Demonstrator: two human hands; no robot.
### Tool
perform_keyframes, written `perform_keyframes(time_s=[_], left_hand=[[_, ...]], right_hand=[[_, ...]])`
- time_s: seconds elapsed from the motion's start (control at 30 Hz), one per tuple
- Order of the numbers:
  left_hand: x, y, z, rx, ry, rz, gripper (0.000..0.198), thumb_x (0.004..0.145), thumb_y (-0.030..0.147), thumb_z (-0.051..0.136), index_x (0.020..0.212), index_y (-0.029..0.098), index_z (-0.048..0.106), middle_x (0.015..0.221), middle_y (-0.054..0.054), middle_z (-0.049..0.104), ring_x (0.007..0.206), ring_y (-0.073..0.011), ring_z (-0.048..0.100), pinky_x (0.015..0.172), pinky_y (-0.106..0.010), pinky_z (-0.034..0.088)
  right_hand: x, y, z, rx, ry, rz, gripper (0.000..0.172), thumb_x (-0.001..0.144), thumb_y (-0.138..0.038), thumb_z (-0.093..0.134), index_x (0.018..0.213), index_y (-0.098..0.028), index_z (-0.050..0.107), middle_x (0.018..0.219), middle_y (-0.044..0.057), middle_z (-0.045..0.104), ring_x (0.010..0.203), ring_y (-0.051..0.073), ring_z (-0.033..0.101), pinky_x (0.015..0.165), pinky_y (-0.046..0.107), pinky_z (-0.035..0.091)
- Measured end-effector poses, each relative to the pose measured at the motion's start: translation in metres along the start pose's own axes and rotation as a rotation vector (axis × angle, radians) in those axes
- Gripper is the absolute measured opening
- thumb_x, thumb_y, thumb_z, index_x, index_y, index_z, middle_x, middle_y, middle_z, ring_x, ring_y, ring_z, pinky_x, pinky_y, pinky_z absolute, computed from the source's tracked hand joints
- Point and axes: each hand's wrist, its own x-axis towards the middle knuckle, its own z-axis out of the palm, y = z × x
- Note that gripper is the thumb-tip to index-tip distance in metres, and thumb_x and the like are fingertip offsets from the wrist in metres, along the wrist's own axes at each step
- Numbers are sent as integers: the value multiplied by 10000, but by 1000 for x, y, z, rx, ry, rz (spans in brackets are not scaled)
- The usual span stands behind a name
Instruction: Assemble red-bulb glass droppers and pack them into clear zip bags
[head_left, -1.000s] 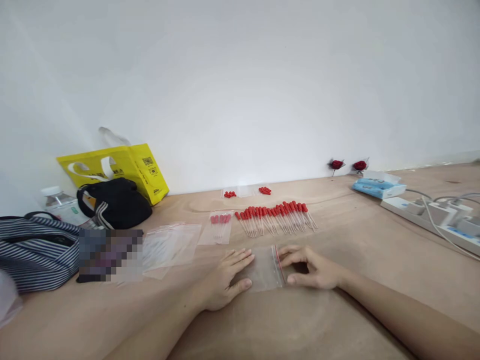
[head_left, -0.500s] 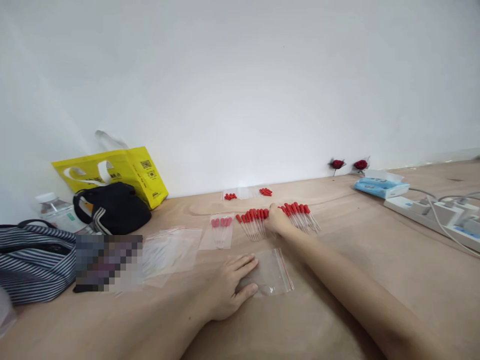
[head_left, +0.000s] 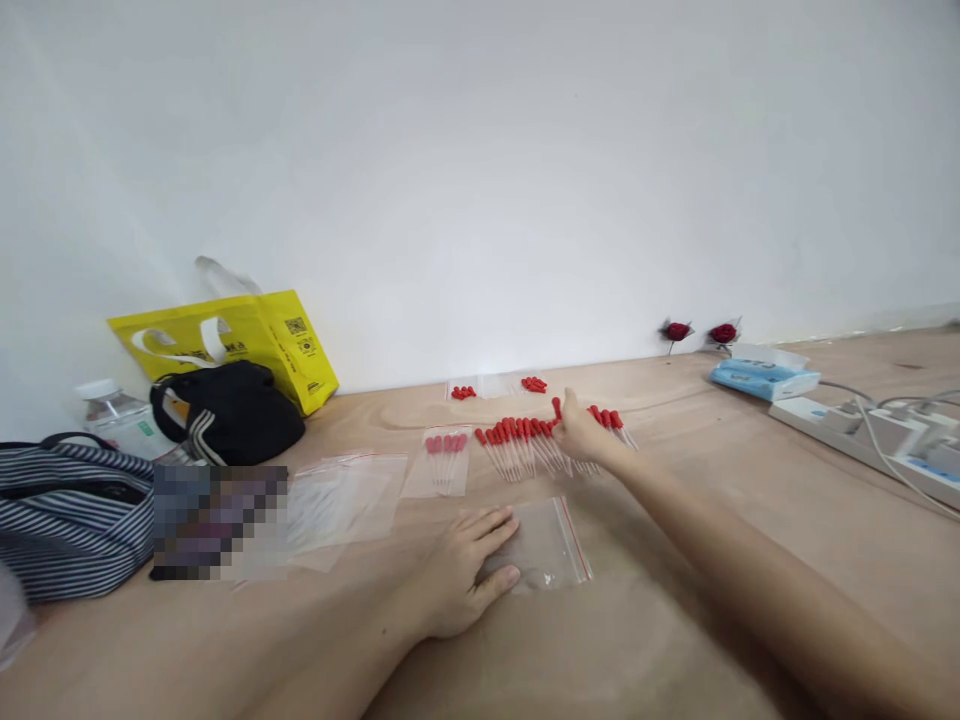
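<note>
My left hand point(head_left: 469, 565) lies flat with fingers spread on the left part of an empty clear zip bag point(head_left: 551, 550) with a red seal strip. My right hand point(head_left: 581, 432) reaches out over the row of red-capped droppers point(head_left: 517, 440) and is closed around one dropper, its red cap sticking up above my fingers. A small bag holding several droppers point(head_left: 442, 455) lies left of the row.
A stack of empty clear bags point(head_left: 341, 500) lies left of my left hand. Loose red caps point(head_left: 532, 383) sit by the wall. A black bag point(head_left: 225, 410), yellow bag point(head_left: 247, 335), striped bag point(head_left: 67, 515) and water bottle stand left. A tissue pack point(head_left: 761, 375) and power strip point(head_left: 877, 435) lie right.
My right hand left the zip bag, reached forward to the dropper row, shifted right and lifted one dropper. My left hand stayed on the bag.
</note>
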Motion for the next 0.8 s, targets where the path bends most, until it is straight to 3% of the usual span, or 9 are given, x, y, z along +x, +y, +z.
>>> perform_keyframes(time_s=[0.13, 0.27, 0.37, 0.5, 0.7, 0.8], left_hand=[[0, -3, 2, -4, -6, 0, 494, 849, 443, 386, 1301, 250, 341, 1369, -49, 340, 1248, -250, 298, 1019, -459, 244], [-1, -4, 6, -54, 65, 1, 551, 821, 407, 443, 1320, 251, 269, 1369, -61, 323, 1216, -251, 334, 992, -429, 297], [0, 0, 6, -89, 120, -19, 479, 787, 398, 493, 1222, 231, 385, 1248, -76, 431, 1114, -248, 436, 926, -397, 374], [-2, 6, -4, -122, 80, -21, 377, 819, 381, 447, 1157, 213, 442, 1163, -75, 487, 1051, -224, 484, 898, -375, 400], [-11, -5, -16, -103, -113, -67, 645, 768, 425, 516, 1328, 243, 254, 1384, -81, 298, 1247, -295, 277, 1002, -477, 264], [-11, -8, -13, -98, -121, -64, 650, 772, 451, 501, 1334, 244, 250, 1396, -77, 279, 1268, -300, 234, 1008, -501, 239]], right_hand=[[-35, 34, -17, 306, 26, -128, 666, 747, -186, 418, 1309, -126, 67, 660, -26, 504, 496, 113, 505, 507, 234, 412], [-69, 52, -2, 732, 76, -69, 575, 757, -312, 431, 1237, -195, 137, 717, -37, 473, 454, 94, 498, 447, 245, 428], [-84, 51, 14, 906, 112, 6, 564, 731, -372, 492, 1172, -209, 179, 673, -57, 461, 488, 106, 523, 472, 260, 458], [-90, 44, 22, 1024, 80, 68, 565, 685, -435, 564, 1088, -216, 233, 653, -55, 492, 528, 118, 549, 514, 279, 476], [-93, 46, 15, 1061, -118, 30, 473, 658, -543, 567, 927, -193, 397, 664, -15, 550, 597, 125, 566, 601, 301, 473], [-94, 51, 11, 930, -224, -65, 391, 665, -490, 603, 859, -167, 498, 643, -10, 555, 564, 99, 520, 561, 255, 434]])
